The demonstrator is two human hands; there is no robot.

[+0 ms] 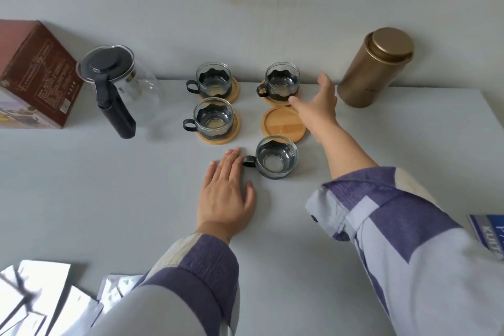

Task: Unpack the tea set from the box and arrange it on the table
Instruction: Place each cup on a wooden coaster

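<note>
A person's right hand [317, 106] reaches across a pale table [109, 185] toward the far right cup [282, 82], fingers spread and relaxed, gripping nothing, the thumb tip at or just short of the cup's glass wall; contact cannot be confirmed. The left hand [226, 191] lies flat, fingers straight and together, fingertips just beside the looped handle of the near cup [276, 157], the only one of four standing on bare table. Its place appears to be the bare coaster [283, 124], which lies directly beyond it, between it and the far right cup, so the likely next move is a short lift away from the body; the left hand is nearer the handle, which points left. Two more cups [214, 78] [212, 117] sit on coasters in the left column. All four cups look empty. The lidded glass teapot [120, 84], also seemingly empty, stands beside the brown box [35, 73]; a closed gold canister [376, 68] stands far right.
</note>
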